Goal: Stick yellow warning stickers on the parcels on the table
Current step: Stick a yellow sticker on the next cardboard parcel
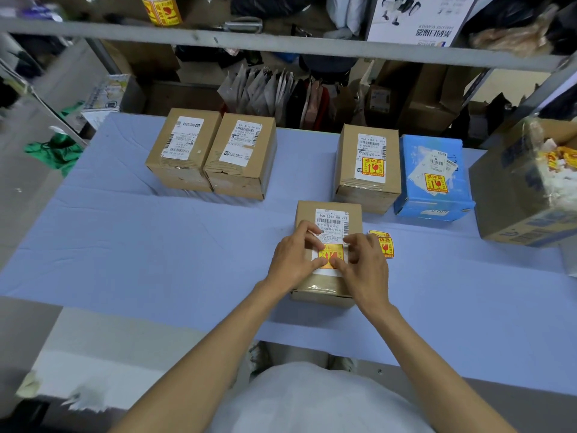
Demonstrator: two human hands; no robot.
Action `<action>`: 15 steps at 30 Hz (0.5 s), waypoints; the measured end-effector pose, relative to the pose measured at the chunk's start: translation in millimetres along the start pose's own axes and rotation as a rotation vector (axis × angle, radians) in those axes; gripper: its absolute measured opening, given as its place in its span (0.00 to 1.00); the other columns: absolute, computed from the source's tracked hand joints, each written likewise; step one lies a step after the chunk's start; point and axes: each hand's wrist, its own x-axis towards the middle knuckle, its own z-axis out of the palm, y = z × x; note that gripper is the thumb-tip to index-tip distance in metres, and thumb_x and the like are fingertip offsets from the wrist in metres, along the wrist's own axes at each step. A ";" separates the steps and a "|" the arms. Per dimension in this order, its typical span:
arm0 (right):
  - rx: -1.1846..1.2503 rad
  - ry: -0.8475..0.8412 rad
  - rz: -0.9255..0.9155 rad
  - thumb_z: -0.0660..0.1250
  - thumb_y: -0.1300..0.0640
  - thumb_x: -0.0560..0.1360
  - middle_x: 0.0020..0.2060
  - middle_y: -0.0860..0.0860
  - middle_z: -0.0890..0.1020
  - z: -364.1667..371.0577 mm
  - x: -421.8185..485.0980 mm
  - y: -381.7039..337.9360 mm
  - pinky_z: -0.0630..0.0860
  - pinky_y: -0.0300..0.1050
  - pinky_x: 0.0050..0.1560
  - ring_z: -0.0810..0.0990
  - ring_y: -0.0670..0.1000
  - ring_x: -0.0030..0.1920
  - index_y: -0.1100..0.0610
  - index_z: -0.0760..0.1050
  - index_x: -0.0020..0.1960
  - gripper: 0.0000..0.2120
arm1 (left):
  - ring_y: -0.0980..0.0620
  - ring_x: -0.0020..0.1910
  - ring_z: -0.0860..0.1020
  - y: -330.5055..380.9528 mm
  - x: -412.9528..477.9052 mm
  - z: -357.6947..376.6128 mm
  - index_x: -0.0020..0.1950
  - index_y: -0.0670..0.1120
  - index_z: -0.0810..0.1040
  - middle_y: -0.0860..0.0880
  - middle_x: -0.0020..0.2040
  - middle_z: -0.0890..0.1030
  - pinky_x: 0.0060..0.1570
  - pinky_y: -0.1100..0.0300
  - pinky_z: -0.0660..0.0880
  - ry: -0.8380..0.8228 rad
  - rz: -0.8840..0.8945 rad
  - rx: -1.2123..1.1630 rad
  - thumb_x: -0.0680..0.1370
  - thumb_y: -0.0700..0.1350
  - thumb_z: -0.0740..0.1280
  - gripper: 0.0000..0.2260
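A brown cardboard parcel (327, 214) lies in the middle of the blue-covered table (156, 245). A yellow warning sticker (330, 254) sits on the lower part of its white label. My left hand (293, 254) and my right hand (365, 260) both rest on the parcel, fingertips pressing the sticker's edges. A roll of yellow stickers (384, 243) lies on the table just right of my right hand. Two brown parcels (184, 148) (242, 154) at the back left carry no yellow sticker. A brown parcel (368, 167) and a blue parcel (434, 176) at the back right each carry one.
A large open carton (515, 189) with sticker scraps stands at the right edge. Behind the table are stacked envelopes (265, 89) and boxes. A metal shelf rail (281, 43) crosses above, with another sticker roll (160, 9) on it.
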 end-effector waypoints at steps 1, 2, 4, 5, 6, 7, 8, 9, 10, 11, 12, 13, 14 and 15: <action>0.019 -0.003 -0.044 0.75 0.60 0.68 0.52 0.50 0.76 -1.1 1.3 0.9 0.74 0.46 0.43 0.76 0.51 0.48 0.55 0.76 0.54 0.15 | 0.62 0.47 0.79 -0.2 0.7 0.4 0.53 0.54 0.70 0.59 0.43 0.83 0.49 0.61 0.74 0.002 0.001 -0.014 0.65 0.44 0.78 0.24; 0.035 -0.023 -0.109 0.74 0.63 0.69 0.52 0.50 0.78 -1.9 2.5 1.6 0.73 0.45 0.45 0.76 0.52 0.49 0.56 0.78 0.52 0.14 | 0.62 0.48 0.79 -0.5 1.2 0.9 0.54 0.54 0.70 0.59 0.44 0.83 0.50 0.62 0.73 0.010 0.003 -0.024 0.65 0.44 0.78 0.24; 0.060 -0.086 -0.212 0.72 0.67 0.70 0.49 0.49 0.82 -2.6 1.8 2.9 0.71 0.40 0.50 0.74 0.52 0.52 0.57 0.82 0.49 0.10 | 0.63 0.50 0.78 -2.3 2.0 2.1 0.55 0.53 0.72 0.59 0.46 0.84 0.49 0.64 0.72 0.031 0.007 -0.041 0.64 0.45 0.79 0.24; 0.069 -0.107 -0.232 0.71 0.68 0.70 0.48 0.49 0.84 -2.8 0.8 4.1 0.70 0.36 0.51 0.74 0.51 0.52 0.57 0.83 0.48 0.09 | 0.62 0.51 0.79 -3.2 2.3 2.2 0.56 0.51 0.73 0.59 0.46 0.84 0.50 0.65 0.71 0.040 0.004 -0.052 0.64 0.45 0.79 0.25; 0.071 -0.117 -0.236 0.71 0.67 0.71 0.48 0.49 0.84 -3.4 -0.2 5.9 0.68 0.32 0.52 0.74 0.51 0.53 0.57 0.84 0.47 0.08 | 0.61 0.51 0.79 -3.9 2.5 1.5 0.57 0.51 0.73 0.59 0.45 0.84 0.50 0.65 0.71 0.047 -0.010 -0.067 0.64 0.45 0.79 0.25; 0.064 -0.117 -0.230 0.71 0.66 0.71 0.49 0.48 0.85 -4.0 -0.8 8.4 0.66 0.29 0.52 0.74 0.51 0.53 0.57 0.84 0.47 0.07 | 0.60 0.50 0.79 -5.0 2.4 0.2 0.58 0.50 0.73 0.59 0.44 0.84 0.50 0.65 0.71 0.052 -0.034 -0.086 0.64 0.45 0.79 0.26; 0.050 -0.109 -0.218 0.72 0.64 0.72 0.50 0.48 0.85 -4.6 -1.2 11.4 0.65 0.30 0.53 0.74 0.51 0.54 0.57 0.85 0.48 0.07 | 0.60 0.50 0.79 -6.5 2.3 -1.8 0.58 0.50 0.74 0.60 0.42 0.83 0.50 0.65 0.71 0.059 -0.061 -0.110 0.64 0.45 0.80 0.26; 0.032 -0.097 -0.203 0.72 0.62 0.72 0.51 0.48 0.84 -5.7 -1.1 14.4 0.66 0.33 0.54 0.74 0.52 0.55 0.57 0.85 0.49 0.07 | 0.62 0.49 0.78 -8.5 2.1 -4.0 0.57 0.50 0.74 0.61 0.41 0.83 0.49 0.67 0.70 0.066 -0.081 -0.132 0.63 0.45 0.80 0.26; 0.014 -0.089 -0.189 0.73 0.60 0.72 0.52 0.47 0.84 -7.0 -1.2 17.0 0.66 0.35 0.55 0.74 0.52 0.56 0.56 0.85 0.50 0.08 | 0.64 0.48 0.78 -10.4 1.5 -5.7 0.56 0.51 0.74 0.62 0.40 0.82 0.48 0.70 0.69 0.070 -0.091 -0.147 0.63 0.45 0.80 0.25; -0.007 -0.085 -0.181 0.73 0.58 0.72 0.53 0.47 0.84 -8.4 -1.4 18.8 0.67 0.37 0.55 0.74 0.53 0.57 0.56 0.85 0.51 0.08 | 0.66 0.47 0.77 -11.4 0.8 -6.6 0.55 0.51 0.74 0.62 0.40 0.82 0.46 0.72 0.68 0.070 -0.093 -0.154 0.63 0.45 0.80 0.25; -0.033 -0.083 -0.181 0.73 0.57 0.72 0.54 0.46 0.84 -9.5 -1.6 19.9 0.69 0.39 0.55 0.73 0.53 0.58 0.55 0.84 0.52 0.09 | 0.66 0.46 0.77 -11.5 0.2 -6.8 0.55 0.52 0.75 0.62 0.40 0.82 0.45 0.72 0.68 0.067 -0.091 -0.153 0.62 0.45 0.80 0.24; -0.062 -0.079 -0.185 0.73 0.55 0.72 0.54 0.46 0.83 -10.0 -1.8 20.3 0.70 0.40 0.55 0.73 0.53 0.58 0.54 0.84 0.52 0.09 | 0.66 0.44 0.77 -10.8 -0.3 -6.5 0.54 0.52 0.75 0.61 0.41 0.83 0.44 0.72 0.68 0.062 -0.089 -0.146 0.62 0.46 0.80 0.24; -0.085 -0.073 -0.183 0.73 0.54 0.72 0.55 0.46 0.83 -9.7 -1.6 20.2 0.71 0.41 0.54 0.73 0.52 0.59 0.54 0.84 0.52 0.10 | 0.66 0.42 0.77 -9.6 -0.4 -6.1 0.54 0.53 0.75 0.61 0.41 0.83 0.43 0.72 0.68 0.057 -0.086 -0.135 0.61 0.46 0.81 0.25; -0.098 -0.072 -0.175 0.73 0.52 0.71 0.56 0.46 0.83 -9.4 -1.1 19.9 0.71 0.42 0.53 0.73 0.52 0.60 0.53 0.84 0.52 0.11 | 0.66 0.41 0.77 -7.9 -0.4 -5.4 0.54 0.53 0.75 0.60 0.41 0.83 0.42 0.73 0.68 0.053 -0.081 -0.124 0.61 0.46 0.81 0.25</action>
